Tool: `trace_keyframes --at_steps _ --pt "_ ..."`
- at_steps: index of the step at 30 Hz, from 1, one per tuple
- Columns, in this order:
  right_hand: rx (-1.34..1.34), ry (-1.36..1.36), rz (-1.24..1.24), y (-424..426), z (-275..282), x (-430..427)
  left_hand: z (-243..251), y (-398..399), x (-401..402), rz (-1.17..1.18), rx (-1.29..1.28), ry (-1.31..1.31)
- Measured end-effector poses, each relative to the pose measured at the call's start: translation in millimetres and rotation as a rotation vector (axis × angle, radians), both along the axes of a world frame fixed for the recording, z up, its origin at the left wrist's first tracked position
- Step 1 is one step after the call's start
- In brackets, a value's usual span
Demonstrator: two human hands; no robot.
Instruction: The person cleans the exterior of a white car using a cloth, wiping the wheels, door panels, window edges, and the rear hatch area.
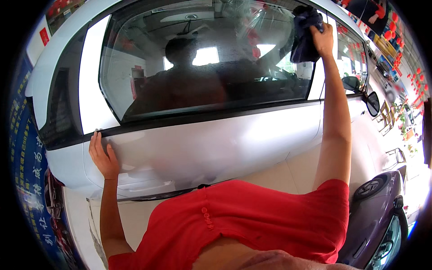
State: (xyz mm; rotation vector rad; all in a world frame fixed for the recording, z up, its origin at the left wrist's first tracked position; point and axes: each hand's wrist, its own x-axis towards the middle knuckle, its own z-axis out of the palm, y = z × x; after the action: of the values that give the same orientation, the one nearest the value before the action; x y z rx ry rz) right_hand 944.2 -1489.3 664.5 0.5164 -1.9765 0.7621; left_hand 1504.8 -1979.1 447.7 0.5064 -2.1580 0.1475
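My right hand (324, 38) grips a dark blue cloth (303, 40) against the upper front corner of a car's side window (209, 77). The glass looks hazy in places and reflects a person and bright openings. My left hand (104, 157) rests with its fingers apart on the silver car door (216, 145), its fingertips at the black trim strip (182, 117) under the window, near the rear edge of the door. It holds nothing.
A side mirror (373, 104) sticks out at the right. Behind me at the lower right stands a dark purple car (374, 216). A blue banner with writing (27, 162) lines the far left. Chairs (395, 157) and red lanterns (391, 30) are farther off to the right.
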Motion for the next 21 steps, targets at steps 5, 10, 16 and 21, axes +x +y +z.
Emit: trace_keyframes --at_steps 5,10,16,21 --pt "-0.064 -0.227 -0.057 25.3 -93.7 47.7 -0.5 -0.6 -6.6 0.0 -0.035 0.031" --pt "-0.021 -0.35 -0.095 60.6 -212.4 105.5 3.1 3.7 -7.6 -0.03 -0.068 0.047" --pt "-0.207 -0.439 -0.06 78.0 -200.5 85.8 2.6 -0.2 -3.9 -0.056 -0.021 0.023" --pt "-0.347 -0.145 -0.228 21.7 -78.4 37.4 4.0 5.9 -9.3 -0.065 0.047 0.068"
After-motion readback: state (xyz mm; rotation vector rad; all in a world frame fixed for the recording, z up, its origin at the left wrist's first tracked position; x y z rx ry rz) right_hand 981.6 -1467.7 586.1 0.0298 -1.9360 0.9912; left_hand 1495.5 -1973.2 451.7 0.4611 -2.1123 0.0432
